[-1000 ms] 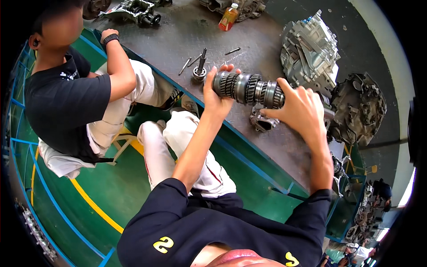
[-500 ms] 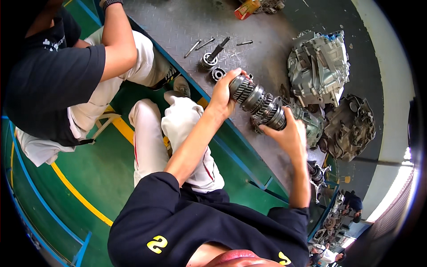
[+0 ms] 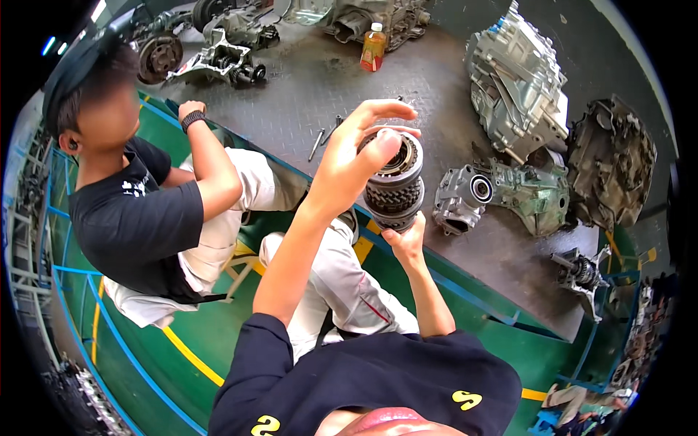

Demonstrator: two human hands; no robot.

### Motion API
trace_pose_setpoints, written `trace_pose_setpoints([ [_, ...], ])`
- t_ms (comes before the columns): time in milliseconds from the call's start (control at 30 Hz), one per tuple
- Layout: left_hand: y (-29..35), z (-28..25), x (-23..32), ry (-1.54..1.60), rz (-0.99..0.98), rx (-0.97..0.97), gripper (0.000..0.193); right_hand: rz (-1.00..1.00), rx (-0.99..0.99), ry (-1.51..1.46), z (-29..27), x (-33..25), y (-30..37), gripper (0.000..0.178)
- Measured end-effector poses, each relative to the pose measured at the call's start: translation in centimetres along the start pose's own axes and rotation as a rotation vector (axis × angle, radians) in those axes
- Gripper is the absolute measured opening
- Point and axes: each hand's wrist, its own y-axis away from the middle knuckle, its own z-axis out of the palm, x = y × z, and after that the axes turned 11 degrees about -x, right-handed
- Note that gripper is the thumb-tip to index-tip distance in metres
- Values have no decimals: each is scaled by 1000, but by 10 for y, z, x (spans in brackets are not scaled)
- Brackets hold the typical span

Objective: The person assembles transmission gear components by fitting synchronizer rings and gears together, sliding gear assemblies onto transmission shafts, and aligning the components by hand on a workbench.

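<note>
**Holding a gear shaft upright above a floor of gearbox parts**

Lying on the dark metal floor [image 3: 305, 94] beyond the hands were a silver gearbox housing [image 3: 518, 80], a darker housing [image 3: 609, 163] to its right, and a smaller casing [image 3: 494, 196] with a round bearing just beside the raised part. An orange bottle [image 3: 373, 46] stood farther back, loose bolts [image 3: 323, 138] lay near the left hand, and a small geared shaft [image 3: 582, 272] rested near the floor's right edge. A seated person [image 3: 145, 218] in a black shirt leaned on the floor edge at the left, one hand [image 3: 190, 112] planted there.

The gear shaft [image 3: 394, 182] was held in the air between the two hands, over the floor's blue-edged border. Its long axis ran roughly up and down in the view, tilted slightly, with the open ringed end facing the camera. The left hand [image 3: 356, 156] cupped the top, thumb pressed on the rim and fingers spread loosely above; that grip was half open. The right hand [image 3: 407, 243] supported the lower end from beneath, its fingers mostly hidden behind the gears.
</note>
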Motion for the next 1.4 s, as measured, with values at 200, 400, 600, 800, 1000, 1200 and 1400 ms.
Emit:
trace_pose_setpoints([
  [200,17,15,1,-228,80,-128,80,-73,-40,-169,-3,0,9,101],
  [400,22,4,5,-89,-28,-58,43,-71,45,368,-34,-37,17,78],
  [600,30,-10,-91,563,-25,265,45,408,-72,1073,-41,-128,19,75],
  [800,38,12,-200,1421,-6,363,37,397,-455,1699,-51,-193,-32,64],
  [1000,28,59,-207,1441,-16,412,53,222,-906,2003,-18,-236,-85,45],
  [1200,32,68,-212,1448,0,516,63,173,-1080,2225,14,-231,-116,46],
  [1400,46,56,-208,1465,48,569,60,56,-975,2423,22,-238,-115,51],
])
